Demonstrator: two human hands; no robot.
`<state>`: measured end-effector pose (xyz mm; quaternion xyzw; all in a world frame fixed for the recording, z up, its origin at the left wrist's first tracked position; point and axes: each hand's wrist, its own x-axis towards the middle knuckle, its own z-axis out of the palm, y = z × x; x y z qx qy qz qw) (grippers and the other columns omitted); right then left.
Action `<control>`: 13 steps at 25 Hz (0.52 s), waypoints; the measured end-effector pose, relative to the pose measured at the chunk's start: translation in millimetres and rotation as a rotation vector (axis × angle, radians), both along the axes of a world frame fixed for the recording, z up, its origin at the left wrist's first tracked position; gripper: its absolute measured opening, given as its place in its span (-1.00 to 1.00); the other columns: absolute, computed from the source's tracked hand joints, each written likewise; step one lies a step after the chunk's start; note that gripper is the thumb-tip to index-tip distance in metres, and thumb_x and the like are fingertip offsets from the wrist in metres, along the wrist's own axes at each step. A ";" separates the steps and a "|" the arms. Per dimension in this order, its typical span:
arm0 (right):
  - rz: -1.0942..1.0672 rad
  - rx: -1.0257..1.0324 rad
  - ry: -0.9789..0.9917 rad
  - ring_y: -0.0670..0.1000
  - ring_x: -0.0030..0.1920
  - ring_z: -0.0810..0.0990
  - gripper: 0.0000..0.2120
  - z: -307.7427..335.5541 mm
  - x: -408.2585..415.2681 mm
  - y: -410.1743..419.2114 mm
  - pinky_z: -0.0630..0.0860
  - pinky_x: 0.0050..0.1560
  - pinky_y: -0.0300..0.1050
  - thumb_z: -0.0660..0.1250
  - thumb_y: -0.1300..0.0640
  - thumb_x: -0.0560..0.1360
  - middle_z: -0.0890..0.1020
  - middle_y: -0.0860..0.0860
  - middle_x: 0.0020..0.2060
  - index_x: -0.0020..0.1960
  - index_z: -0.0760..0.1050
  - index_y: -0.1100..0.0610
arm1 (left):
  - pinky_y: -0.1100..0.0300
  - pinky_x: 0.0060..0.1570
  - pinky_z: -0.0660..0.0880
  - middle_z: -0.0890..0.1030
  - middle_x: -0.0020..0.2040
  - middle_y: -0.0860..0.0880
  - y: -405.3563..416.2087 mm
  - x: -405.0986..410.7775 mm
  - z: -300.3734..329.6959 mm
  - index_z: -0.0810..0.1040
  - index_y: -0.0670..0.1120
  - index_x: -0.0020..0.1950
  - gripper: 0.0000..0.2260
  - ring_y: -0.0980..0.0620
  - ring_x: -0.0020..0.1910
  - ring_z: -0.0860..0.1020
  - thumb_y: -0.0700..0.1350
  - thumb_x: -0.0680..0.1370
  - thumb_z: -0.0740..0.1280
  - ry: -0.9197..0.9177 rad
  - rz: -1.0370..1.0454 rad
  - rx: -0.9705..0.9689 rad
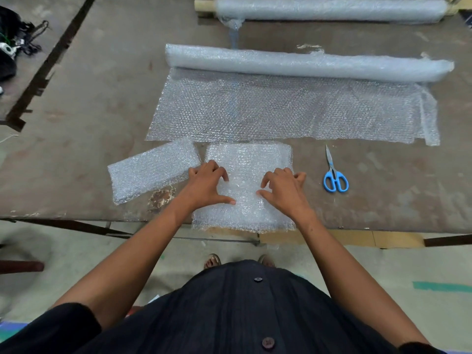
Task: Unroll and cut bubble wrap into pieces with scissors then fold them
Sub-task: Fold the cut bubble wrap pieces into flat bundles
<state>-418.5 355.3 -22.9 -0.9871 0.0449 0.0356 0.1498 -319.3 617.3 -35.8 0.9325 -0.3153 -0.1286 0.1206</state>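
A cut piece of bubble wrap [249, 159] lies at the table's near edge, folded over on itself. My left hand [207, 186] and my right hand [283, 190] both rest on it side by side, fingers bent with the tips pressing the wrap, thumbs pointing toward each other. A folded piece [150, 168] lies to the left of it. Behind them the bubble wrap roll [306, 63] lies across the table with its unrolled sheet [281, 111] spread toward me. Blue-handled scissors [334, 175] lie shut on the table to the right of my right hand.
A second, thicker roll [332, 7] on a cardboard core lies at the table's far edge. The brown table [89, 98] ends just under my wrists. Dark bags and cords [15, 44] sit on the floor at far left.
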 end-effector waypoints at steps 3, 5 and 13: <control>-0.007 0.033 -0.015 -0.05 0.12 0.47 -0.78 4.9 3.8 -0.9 0.09 0.03 0.04 0.46 -0.25 0.53 0.57 -0.19 -0.05 -0.01 0.53 -0.15 | -0.04 0.18 0.33 0.46 0.12 0.12 -1.4 2.1 2.1 0.44 0.16 0.18 -0.29 0.07 0.15 0.43 0.54 0.23 0.50 0.079 0.052 -0.086; 0.008 0.109 -0.026 -0.07 0.09 0.50 -0.79 8.0 4.4 -1.8 0.11 0.05 0.04 0.46 -0.21 0.55 0.62 -0.20 -0.08 0.00 0.50 -0.15 | -0.03 0.14 0.34 0.48 0.06 0.13 -2.6 3.3 6.3 0.49 0.18 0.22 -0.33 0.07 0.11 0.45 0.48 0.25 0.54 0.108 0.060 -0.100; 0.036 0.756 0.159 -0.16 -0.01 0.61 -0.52 31.0 -16.6 -19.0 0.49 0.04 -0.26 0.59 0.10 0.51 0.68 -0.09 -0.02 0.33 0.48 -0.11 | 0.01 0.15 0.38 0.64 0.02 0.18 12.7 -10.2 22.2 0.54 0.14 -0.08 -0.66 0.16 0.10 0.58 0.25 0.39 0.61 0.172 0.105 -0.332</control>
